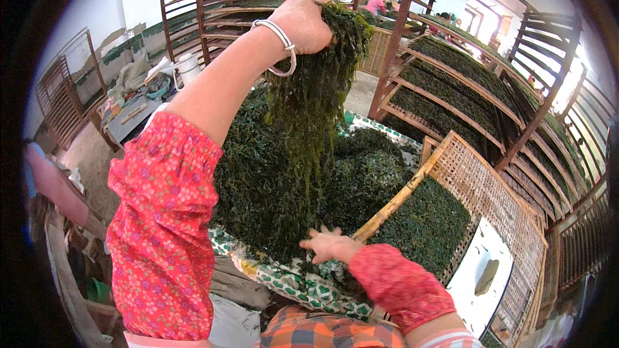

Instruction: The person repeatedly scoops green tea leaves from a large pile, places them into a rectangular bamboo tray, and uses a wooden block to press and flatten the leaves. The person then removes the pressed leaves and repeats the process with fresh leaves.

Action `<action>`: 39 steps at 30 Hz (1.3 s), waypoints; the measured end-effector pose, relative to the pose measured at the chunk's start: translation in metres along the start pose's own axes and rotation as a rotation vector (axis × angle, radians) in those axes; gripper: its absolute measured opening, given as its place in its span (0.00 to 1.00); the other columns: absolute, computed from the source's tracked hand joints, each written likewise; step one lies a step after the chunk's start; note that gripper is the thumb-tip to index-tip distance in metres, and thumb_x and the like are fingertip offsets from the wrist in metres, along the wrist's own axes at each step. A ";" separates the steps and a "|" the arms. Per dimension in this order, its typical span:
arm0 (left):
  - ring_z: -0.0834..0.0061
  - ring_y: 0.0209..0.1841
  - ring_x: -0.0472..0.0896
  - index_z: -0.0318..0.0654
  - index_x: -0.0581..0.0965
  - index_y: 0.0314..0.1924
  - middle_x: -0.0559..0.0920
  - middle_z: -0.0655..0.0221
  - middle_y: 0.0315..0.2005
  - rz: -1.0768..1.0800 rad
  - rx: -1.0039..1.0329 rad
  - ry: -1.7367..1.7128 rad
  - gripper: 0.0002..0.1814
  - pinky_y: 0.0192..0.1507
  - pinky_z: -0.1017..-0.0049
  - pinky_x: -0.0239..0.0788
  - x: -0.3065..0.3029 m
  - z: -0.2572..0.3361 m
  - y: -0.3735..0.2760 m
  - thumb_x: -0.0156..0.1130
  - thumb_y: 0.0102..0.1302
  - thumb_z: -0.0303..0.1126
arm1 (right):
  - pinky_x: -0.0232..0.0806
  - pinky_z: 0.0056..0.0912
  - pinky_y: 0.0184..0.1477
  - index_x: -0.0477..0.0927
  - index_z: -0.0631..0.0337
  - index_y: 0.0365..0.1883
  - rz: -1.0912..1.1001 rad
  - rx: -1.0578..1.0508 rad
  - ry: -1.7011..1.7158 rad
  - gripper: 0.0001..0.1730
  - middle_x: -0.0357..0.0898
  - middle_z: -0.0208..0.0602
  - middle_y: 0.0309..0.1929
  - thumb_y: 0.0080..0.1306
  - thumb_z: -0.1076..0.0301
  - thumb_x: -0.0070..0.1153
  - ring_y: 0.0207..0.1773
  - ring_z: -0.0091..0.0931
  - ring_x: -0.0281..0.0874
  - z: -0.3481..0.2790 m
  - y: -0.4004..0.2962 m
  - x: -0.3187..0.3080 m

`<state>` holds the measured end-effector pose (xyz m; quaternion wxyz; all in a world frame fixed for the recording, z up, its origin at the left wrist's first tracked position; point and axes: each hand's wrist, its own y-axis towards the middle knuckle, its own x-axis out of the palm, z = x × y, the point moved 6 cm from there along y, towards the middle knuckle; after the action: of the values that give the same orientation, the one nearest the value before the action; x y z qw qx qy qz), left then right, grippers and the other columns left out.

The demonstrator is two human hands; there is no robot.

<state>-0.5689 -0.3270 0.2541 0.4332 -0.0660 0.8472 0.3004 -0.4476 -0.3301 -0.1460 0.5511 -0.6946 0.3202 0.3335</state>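
My left hand [305,23], raised high and wearing a silver bangle, grips a clump of dark green leafy strands [314,101]. The strands hang down in a long curtain over a larger heap of the same leafy material [251,179]. This heap lies on a sheet with green heart prints [290,282]. Low at the heap's near edge is my right hand [329,245], fingers spread and holding nothing; whether it touches the leaves I cannot tell. Beside it, a woven bamboo tray [471,164] carries a flat layer of green leaves [425,222].
A white board [481,275] with a dark flat piece on it rests on the tray. Slatted racks [454,87] with leaf-covered trays stand to the right, another rack [222,5] behind. A cluttered table [133,116] is at left. People [376,2] are in the background.
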 end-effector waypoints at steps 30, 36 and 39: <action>0.52 0.52 0.70 0.37 0.73 0.44 0.70 0.52 0.50 -0.062 -0.253 -1.029 0.18 0.56 0.63 0.63 0.275 0.071 -0.133 0.57 0.49 0.26 | 0.55 0.20 0.17 0.68 0.59 0.43 0.563 0.379 1.426 0.13 0.68 0.25 0.28 0.63 0.64 0.50 0.19 0.18 0.61 0.096 0.014 -0.061; 0.56 0.53 0.68 0.46 0.76 0.36 0.72 0.61 0.47 0.081 0.038 -1.170 0.18 0.57 0.57 0.58 0.260 0.176 -0.260 0.59 0.42 0.22 | 0.59 0.22 0.19 0.68 0.63 0.46 0.675 0.389 1.472 0.18 0.72 0.30 0.34 0.61 0.64 0.53 0.22 0.21 0.67 0.070 -0.012 -0.131; 0.58 0.62 0.57 0.52 0.76 0.45 0.65 0.65 0.56 0.276 0.022 -0.848 0.21 0.62 0.48 0.42 0.235 0.203 -0.254 0.61 0.47 0.29 | 0.59 0.22 0.17 0.68 0.64 0.45 0.763 0.282 1.561 0.17 0.73 0.31 0.31 0.61 0.64 0.54 0.17 0.20 0.63 0.060 -0.031 -0.163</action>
<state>-0.4777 -0.3832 -0.1326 0.6990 0.1810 0.5986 0.3469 -0.5222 -0.2529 -0.0065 0.1066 -0.4955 0.8540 -0.1175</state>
